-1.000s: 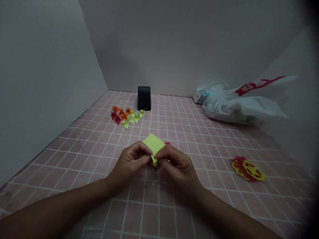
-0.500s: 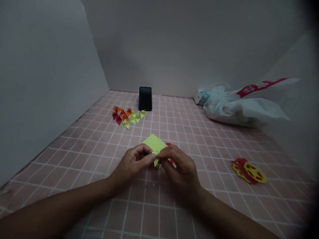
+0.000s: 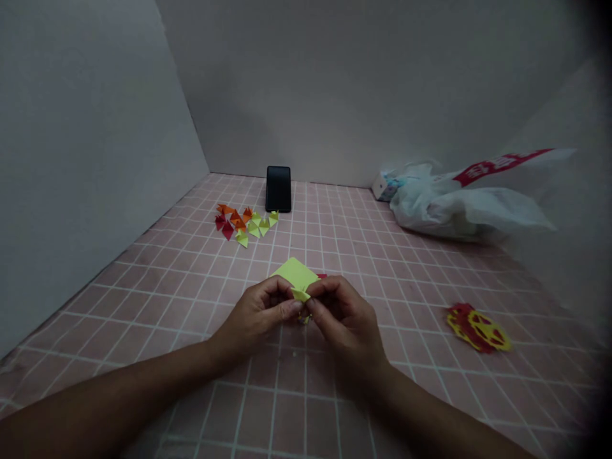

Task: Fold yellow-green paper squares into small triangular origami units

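Note:
My left hand [image 3: 255,315] and my right hand [image 3: 347,322] meet over the pink tiled surface [image 3: 201,280], fingertips pinched together on a small folded yellow-green paper piece [image 3: 301,295]. Just beyond the fingers lies a stack of yellow-green square paper [image 3: 295,273], with a bit of red paper [image 3: 322,276] showing at its right edge. Much of the held piece is hidden by my fingers.
A pile of several small folded paper triangles [image 3: 243,222], red, orange and yellow-green, lies at the back left. A black phone [image 3: 278,189] leans on the back wall. A white plastic bag [image 3: 454,204] sits back right. A red and yellow paper cut-out [image 3: 477,328] lies to the right.
The held yellow-green piece has been folded smaller, and both hands' fingers have closed tighter round it. The hands stay in the same place.

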A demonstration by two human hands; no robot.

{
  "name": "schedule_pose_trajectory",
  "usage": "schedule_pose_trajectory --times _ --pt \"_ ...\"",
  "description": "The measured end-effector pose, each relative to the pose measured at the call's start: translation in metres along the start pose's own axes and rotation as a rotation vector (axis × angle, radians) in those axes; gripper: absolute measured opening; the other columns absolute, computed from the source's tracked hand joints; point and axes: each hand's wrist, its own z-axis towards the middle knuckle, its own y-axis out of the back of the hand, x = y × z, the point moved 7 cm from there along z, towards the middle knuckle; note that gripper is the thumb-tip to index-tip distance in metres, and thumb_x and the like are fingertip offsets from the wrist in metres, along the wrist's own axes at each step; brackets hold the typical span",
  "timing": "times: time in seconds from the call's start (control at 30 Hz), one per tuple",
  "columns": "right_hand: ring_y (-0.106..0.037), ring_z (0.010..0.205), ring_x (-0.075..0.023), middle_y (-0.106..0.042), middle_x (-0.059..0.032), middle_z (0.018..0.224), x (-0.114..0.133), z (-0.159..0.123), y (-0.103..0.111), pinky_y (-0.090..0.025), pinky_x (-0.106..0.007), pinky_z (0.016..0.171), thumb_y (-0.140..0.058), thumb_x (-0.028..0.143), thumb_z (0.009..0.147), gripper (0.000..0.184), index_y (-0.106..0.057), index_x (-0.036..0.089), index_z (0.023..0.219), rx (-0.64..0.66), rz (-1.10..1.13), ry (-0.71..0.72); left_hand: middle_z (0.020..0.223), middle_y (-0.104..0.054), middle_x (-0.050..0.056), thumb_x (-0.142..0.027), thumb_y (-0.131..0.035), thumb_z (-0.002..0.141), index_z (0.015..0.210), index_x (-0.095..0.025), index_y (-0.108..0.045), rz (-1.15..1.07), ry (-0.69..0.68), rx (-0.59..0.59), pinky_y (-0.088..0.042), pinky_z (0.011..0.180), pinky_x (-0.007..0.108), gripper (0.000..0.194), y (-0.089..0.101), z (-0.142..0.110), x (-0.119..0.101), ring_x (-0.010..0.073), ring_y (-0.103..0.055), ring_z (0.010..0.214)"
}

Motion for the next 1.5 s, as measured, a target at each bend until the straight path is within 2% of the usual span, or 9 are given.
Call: schedule_pose_trajectory --times 0.23,0.43,0.67,0.9,1.07,1.23,1.5 --pt "-0.060 0.068 -0.0117 -0.060 0.0013 0.077 -0.012 0.005 -0.004 -0.051 -0.027 0.065 -0.060 0.025 0.087 0.006 -0.057 0.021 0.087 0.059 0.223 -0.168 0.074 -0.065 -0.001 -0.026 -0.068 0.082 0.079 -0.016 -0.056 0.048 -0.012 -0.014 -0.047 0.068 0.025 0.016 0.002 0.001 0.000 0.0114 -0.060 0.070" --pt "-0.056 0.064 -0.0114 -0.059 0.0011 0.071 -0.018 0.006 -0.005 -0.045 -0.025 0.060 -0.065 0.029 0.083 0.015 -0.057 0.019 0.077 0.076 0.150 -0.206 0.075 -0.064 0.001 -0.027 -0.066 0.083 0.079 -0.016 -0.057 0.221 -0.019 -0.037 -0.046 0.070 0.027 0.015 0.004 -0.001 0.000 0.0132 -0.061 0.072" --pt "-0.056 0.057 -0.0116 -0.060 0.0027 0.061 -0.022 0.008 0.001 -0.046 -0.026 0.059 -0.066 0.032 0.082 0.018 -0.056 0.019 0.074 -0.019 0.192 -0.268 0.074 -0.065 0.001 -0.024 -0.070 0.075 0.083 -0.016 -0.055 0.049 0.103 -0.015 -0.047 0.070 0.029 0.019 0.003 0.003 0.008 0.0137 -0.062 0.070" --pt "-0.055 0.059 -0.0120 -0.059 0.0016 0.065 -0.025 0.009 0.005 -0.044 -0.026 0.058 -0.066 0.031 0.081 0.018 -0.056 0.019 0.073 -0.043 0.109 -0.259 0.082 -0.067 0.003 -0.032 -0.068 0.080 0.085 -0.015 -0.058 -0.021 0.158 -0.008 -0.051 0.074 0.031 0.020 0.004 0.002 0.014 0.0142 -0.065 0.072" --pt "-0.053 0.064 -0.0133 -0.057 0.0008 0.070 -0.021 0.008 0.003 -0.042 -0.026 0.058 -0.067 0.029 0.080 0.018 -0.054 0.020 0.072 -0.012 0.043 -0.213 0.071 -0.064 -0.001 -0.028 -0.073 0.076 0.084 -0.016 -0.057 0.019 0.121 -0.052 -0.047 0.070 0.026 0.022 0.006 0.002 0.012 0.0119 -0.062 0.068" --pt "-0.053 0.064 -0.0141 -0.057 0.0004 0.070 -0.018 0.008 -0.001 -0.042 -0.027 0.058 -0.066 0.028 0.080 0.017 -0.053 0.020 0.071 0.024 0.014 -0.178 0.074 -0.063 -0.002 -0.028 -0.073 0.076 0.079 -0.016 -0.055 0.018 0.059 -0.089 -0.049 0.068 0.024 0.022 0.007 0.003 0.004 0.0105 -0.062 0.068" --pt "-0.056 0.060 -0.0124 -0.061 0.0016 0.064 -0.027 0.007 -0.005 -0.044 -0.027 0.058 -0.072 0.028 0.076 0.023 -0.053 0.020 0.067 0.005 0.264 -0.281 0.074 -0.067 0.000 -0.025 -0.073 0.075 0.080 -0.016 -0.056 0.079 -0.035 -0.168 -0.054 0.068 0.027 0.020 0.012 0.001 -0.003 0.0133 -0.066 0.068"
